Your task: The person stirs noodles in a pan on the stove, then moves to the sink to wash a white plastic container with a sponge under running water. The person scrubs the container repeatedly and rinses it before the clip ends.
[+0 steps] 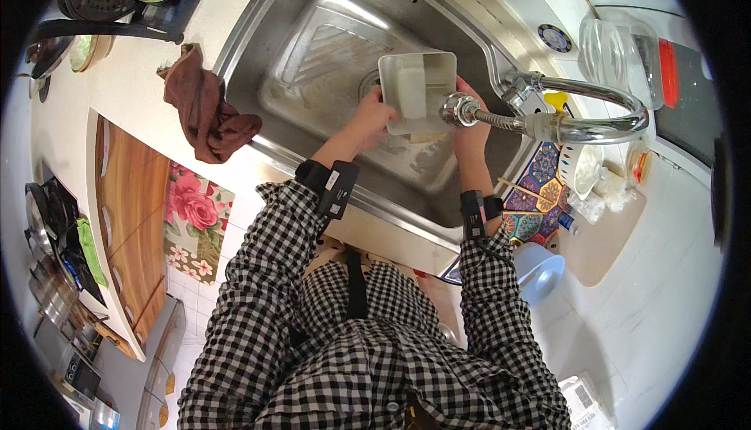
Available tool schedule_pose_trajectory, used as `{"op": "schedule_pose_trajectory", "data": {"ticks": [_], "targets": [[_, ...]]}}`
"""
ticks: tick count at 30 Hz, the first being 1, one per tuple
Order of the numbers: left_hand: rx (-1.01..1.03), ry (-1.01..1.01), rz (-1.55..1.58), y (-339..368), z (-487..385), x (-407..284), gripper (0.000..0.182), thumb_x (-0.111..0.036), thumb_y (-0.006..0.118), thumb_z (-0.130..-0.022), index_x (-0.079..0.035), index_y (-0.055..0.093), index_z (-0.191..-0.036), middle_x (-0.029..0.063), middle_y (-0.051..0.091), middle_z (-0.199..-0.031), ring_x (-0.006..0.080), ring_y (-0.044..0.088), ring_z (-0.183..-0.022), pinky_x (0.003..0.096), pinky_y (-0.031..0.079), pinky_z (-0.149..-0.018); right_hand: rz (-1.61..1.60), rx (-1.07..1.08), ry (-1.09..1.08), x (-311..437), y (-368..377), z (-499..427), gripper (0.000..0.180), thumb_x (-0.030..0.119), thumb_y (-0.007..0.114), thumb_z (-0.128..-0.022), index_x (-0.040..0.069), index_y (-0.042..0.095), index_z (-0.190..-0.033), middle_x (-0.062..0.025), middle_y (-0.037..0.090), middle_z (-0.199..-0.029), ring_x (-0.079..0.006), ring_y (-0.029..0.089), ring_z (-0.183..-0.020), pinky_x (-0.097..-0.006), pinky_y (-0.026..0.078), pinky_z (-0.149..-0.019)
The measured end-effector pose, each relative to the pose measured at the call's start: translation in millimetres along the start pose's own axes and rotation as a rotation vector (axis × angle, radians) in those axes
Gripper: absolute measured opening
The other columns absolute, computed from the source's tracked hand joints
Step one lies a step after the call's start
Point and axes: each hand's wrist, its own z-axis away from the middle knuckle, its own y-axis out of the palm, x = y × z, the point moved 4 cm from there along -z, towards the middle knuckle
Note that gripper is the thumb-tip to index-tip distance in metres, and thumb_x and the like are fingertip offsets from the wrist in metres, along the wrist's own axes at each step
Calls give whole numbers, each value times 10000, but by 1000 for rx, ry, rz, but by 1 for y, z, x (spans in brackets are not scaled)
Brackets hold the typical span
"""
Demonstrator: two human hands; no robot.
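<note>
A white rectangular plastic container [412, 86] is held up over the stainless steel sink [317, 110], its open side facing up towards me. My left hand [371, 120] grips its left side near the lower corner and looks slightly blurred. On the right side, my right hand [473, 125] holds the container, partly hidden by the chrome spray head [459, 109] of the faucet. The spray head overlaps the container's lower right corner in this view. Below the container, a yellowish flat thing [427, 136], perhaps a sponge, shows on the sink floor. Behind the container, the drain [368, 85] is partly covered.
A brown cloth [205, 107] lies on the counter at the sink's left rim. The curved chrome faucet [616, 128] reaches in from the right. Beyond it are a patterned mat [531, 192] with chopsticks, a white bowl [581, 169], plastic bags [613, 189] and a blue basin [540, 274].
</note>
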Motion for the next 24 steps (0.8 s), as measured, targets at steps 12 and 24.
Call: {"op": "schedule_pose_trajectory", "data": {"ticks": [12, 24], "targets": [[-117, -81, 513, -10, -13, 17, 325, -25, 456, -909, 109, 455, -1206, 203, 499, -1137, 333, 572, -1012, 536, 571, -943, -881, 118, 607, -15, 38, 6, 326, 238, 515, -1010, -25, 615, -1175, -177, 657, -1146, -307, 619, -1088, -438, 531, -949], [-65, -260, 736, -4, -14, 13, 360, 16, 351, -947, 111, 436, -1284, 265, 497, -1249, 402, 566, -1113, 483, 597, -911, 329, 79, -15, 58, 7, 35, 448, 82, 663, -885, 26, 548, -1315, -132, 608, -1217, -217, 597, -1127, -340, 498, -963]]}}
